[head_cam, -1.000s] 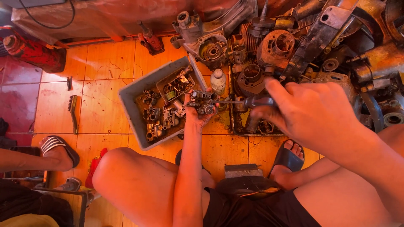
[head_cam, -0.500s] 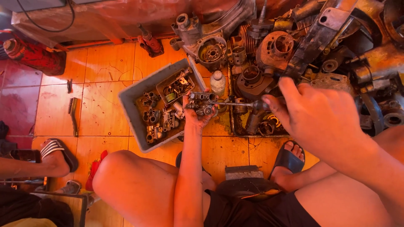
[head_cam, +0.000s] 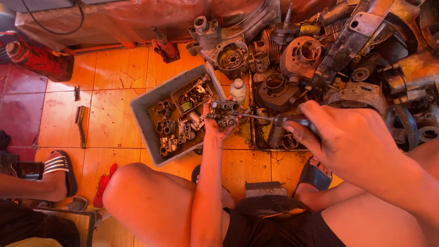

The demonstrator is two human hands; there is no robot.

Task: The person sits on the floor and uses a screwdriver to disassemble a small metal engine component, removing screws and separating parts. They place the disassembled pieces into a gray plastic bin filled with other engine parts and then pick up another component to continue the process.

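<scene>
The left hand [head_cam: 218, 129] gripped a carburetor [head_cam: 224, 113] just right of the tray [head_cam: 141, 120], steadying it while the right hand [head_cam: 340, 137] clenched a screwdriver [head_cam: 274, 119] against it.

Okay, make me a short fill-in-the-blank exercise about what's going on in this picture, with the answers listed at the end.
1. The left hand holds a small carburetor above the edge of a grey ____ of metal parts.
2. The right hand grips a ____ whose tip meets the carburetor.
3. The floor is covered in orange ____.
4. A wire brush lies on the floor to the ____ of the grey container.

Answers: tray; screwdriver; tiles; left
</scene>
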